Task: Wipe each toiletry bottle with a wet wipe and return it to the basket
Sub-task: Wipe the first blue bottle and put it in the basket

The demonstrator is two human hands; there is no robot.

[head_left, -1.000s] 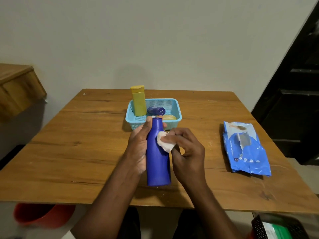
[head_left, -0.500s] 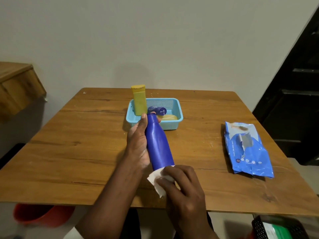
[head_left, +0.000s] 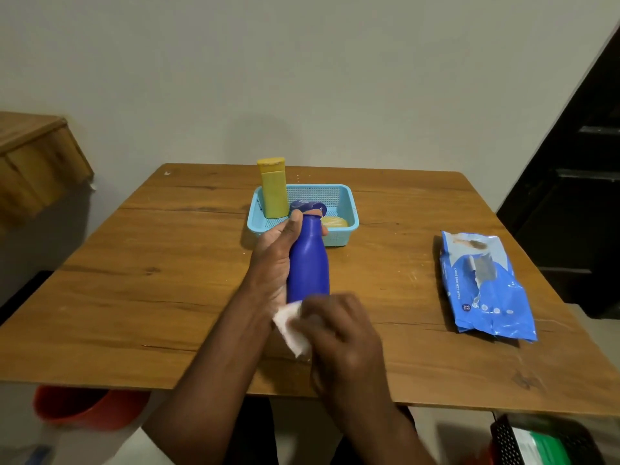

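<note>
My left hand [head_left: 273, 260] grips a tall blue bottle [head_left: 308, 263] around its upper half, holding it tilted over the wooden table [head_left: 167, 297] in front of the basket. At the bottle's base, my right hand [head_left: 339, 333] pinches a white wet wipe [head_left: 290, 325] against it; the hand is motion-blurred. Behind stands a light blue basket [head_left: 349, 209] holding an upright yellow bottle [head_left: 273, 189], a dark blue round tin [head_left: 308, 207] and a yellow item [head_left: 335, 222], partly hidden by the blue bottle.
A blue pack of wet wipes [head_left: 486, 286] lies on the table's right side. A wooden shelf [head_left: 33, 156] juts out at the left. A red bucket [head_left: 77, 407] sits under the table's front left; a black crate [head_left: 550, 441] is at lower right.
My right hand slid the wipe from the bottle's upper part down to its base. The left hand tilted the bottle with its top towards the basket.
</note>
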